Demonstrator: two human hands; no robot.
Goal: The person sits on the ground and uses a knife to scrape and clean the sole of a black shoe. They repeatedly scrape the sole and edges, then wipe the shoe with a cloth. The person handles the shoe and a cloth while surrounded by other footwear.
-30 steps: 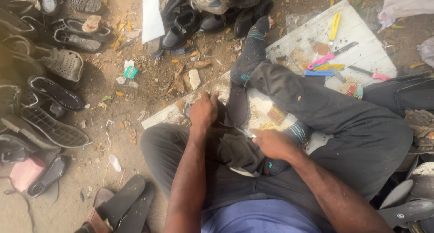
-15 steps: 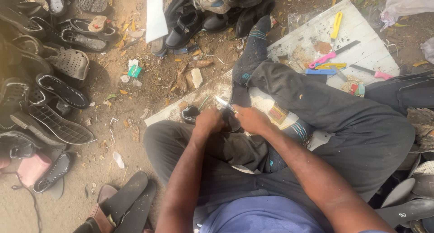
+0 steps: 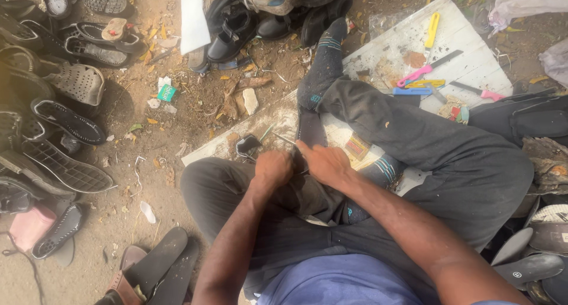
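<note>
Black rubbery sole strip [image 3: 310, 129] looks light and floppy to me; right hand [image 3: 324, 162] pins its near end, left hand [image 3: 273, 169] fisted around a thin metal tool [image 3: 284, 139].

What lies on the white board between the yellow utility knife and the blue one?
In the head view, between the yellow utility knife and the blue utility knife on the white board lie a pink-handled tool and a brown scrap.

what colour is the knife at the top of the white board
Yellow; the knife shows clearly in the head view.
</note>
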